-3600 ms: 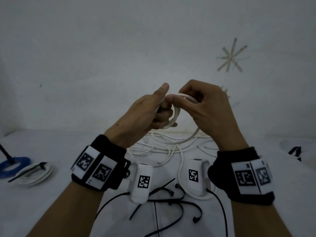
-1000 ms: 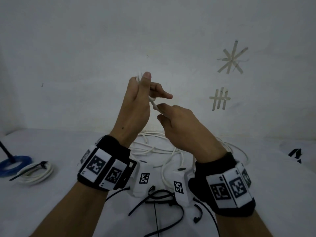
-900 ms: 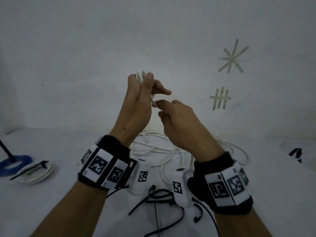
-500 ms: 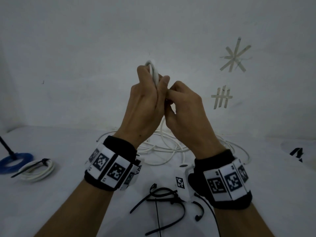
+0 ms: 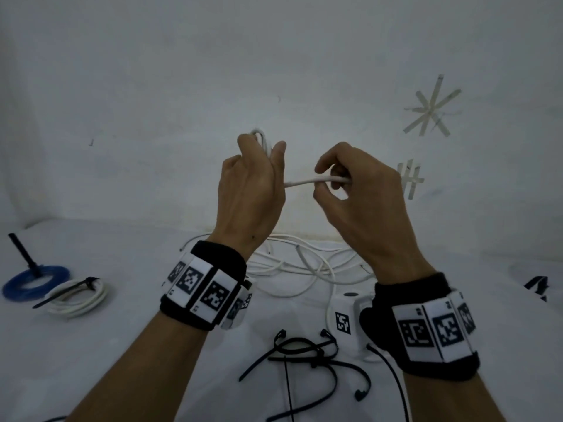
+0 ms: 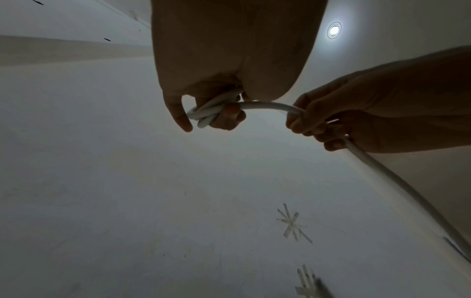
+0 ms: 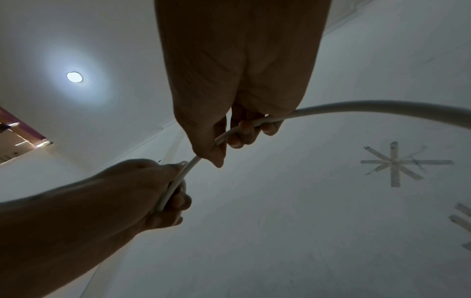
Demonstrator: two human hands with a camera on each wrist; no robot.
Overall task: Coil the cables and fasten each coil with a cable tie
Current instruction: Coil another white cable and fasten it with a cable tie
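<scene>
My left hand (image 5: 253,178) is raised above the table and grips a small coil of white cable (image 6: 211,112), its loops wrapped in the curled fingers. The free run of that white cable (image 5: 316,180) stretches to my right hand (image 5: 350,184), which holds it between thumb and curled fingers a short way to the right. From the right hand the cable (image 7: 356,108) curves away and down. More loose white cable (image 5: 304,266) lies tangled on the table below both hands. Several black cable ties (image 5: 307,354) lie near the front edge.
At the left of the white table (image 5: 122,345) lie a tied white coil (image 5: 76,296) and a blue coil (image 5: 33,280) with a black tie standing up. Tape marks (image 5: 431,109) stick to the wall behind. A dark object (image 5: 536,286) sits at the far right.
My hands were pressed together at the coil half a second ago; the right hand has since slid right along the cable, drawing a straight stretch between the two hands.
</scene>
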